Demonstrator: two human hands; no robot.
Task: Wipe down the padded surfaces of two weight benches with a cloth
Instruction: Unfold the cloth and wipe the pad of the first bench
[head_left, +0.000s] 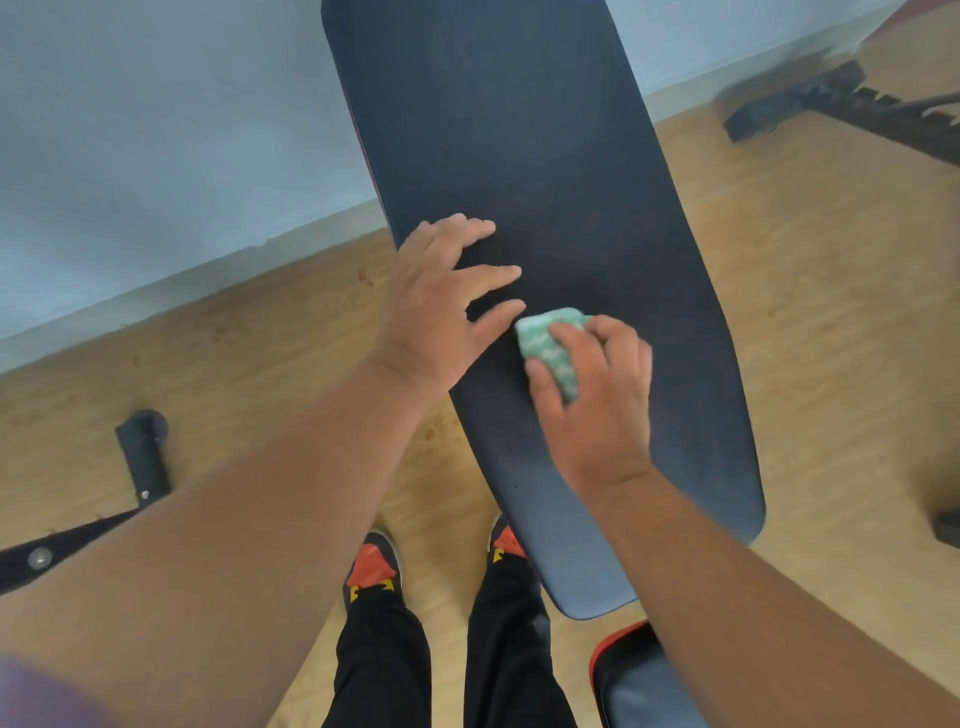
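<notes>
A person's right hand (592, 400) grips a folded green cloth (550, 348) against the bench pad (545, 156), mid-wipe; the left hand (441, 306), fingers spread flat, apparently steadies the pad.

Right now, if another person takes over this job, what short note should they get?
Left hand: open, fingers spread flat on the long back pad.
Right hand: grips the folded green cloth and presses it on the same pad, mid-length.
Seat pad with red trim sits below, untouched now.
Done: cannot tell how much is wiped.
Left: rest of this pad, the seat pad, then the second bench.
</notes>
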